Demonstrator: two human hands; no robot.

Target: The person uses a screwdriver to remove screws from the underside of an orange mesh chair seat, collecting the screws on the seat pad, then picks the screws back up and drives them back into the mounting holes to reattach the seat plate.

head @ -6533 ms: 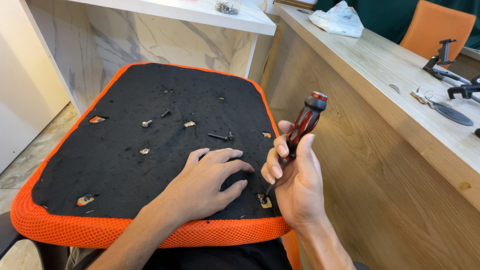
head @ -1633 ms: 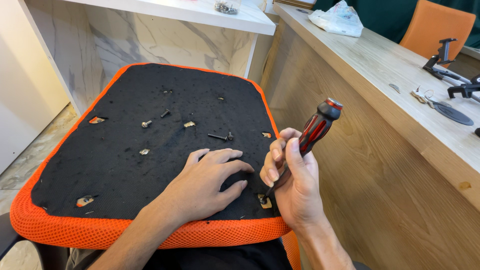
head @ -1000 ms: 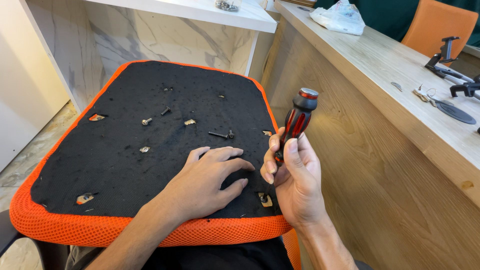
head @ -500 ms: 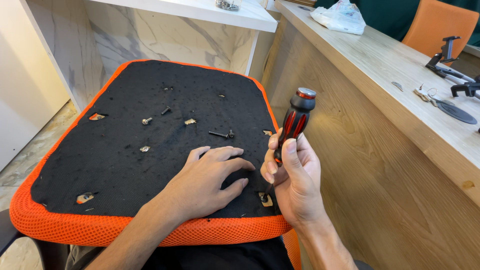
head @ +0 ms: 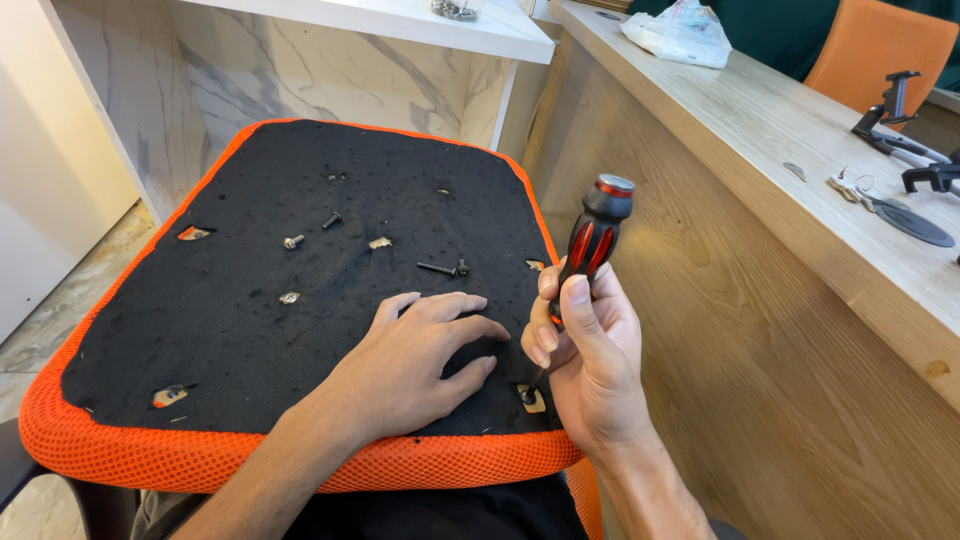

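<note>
An upturned chair seat [head: 250, 300] lies before me, black cloth on its underside with an orange mesh rim. My left hand [head: 415, 355] rests flat on the black cloth, fingers spread, holding nothing. My right hand [head: 585, 355] grips a screwdriver [head: 592, 235] with a black and red handle. Its tip stands on a screw in a small torn hole [head: 528, 398] at the seat's near right corner. Loose bolts [head: 440, 268] and screws [head: 292, 241] lie on the cloth farther back.
Other small torn holes [head: 168, 396] show in the cloth at the left. A long wooden counter [head: 800, 180] runs along the right with keys [head: 850, 186], a black stand [head: 895, 110] and a plastic bag [head: 680, 30]. A white marble-patterned desk [head: 300, 70] stands behind the seat.
The screwdriver handle has swung between leaning right and standing more upright as my right hand turned it. My left hand has stayed flat on the seat.
</note>
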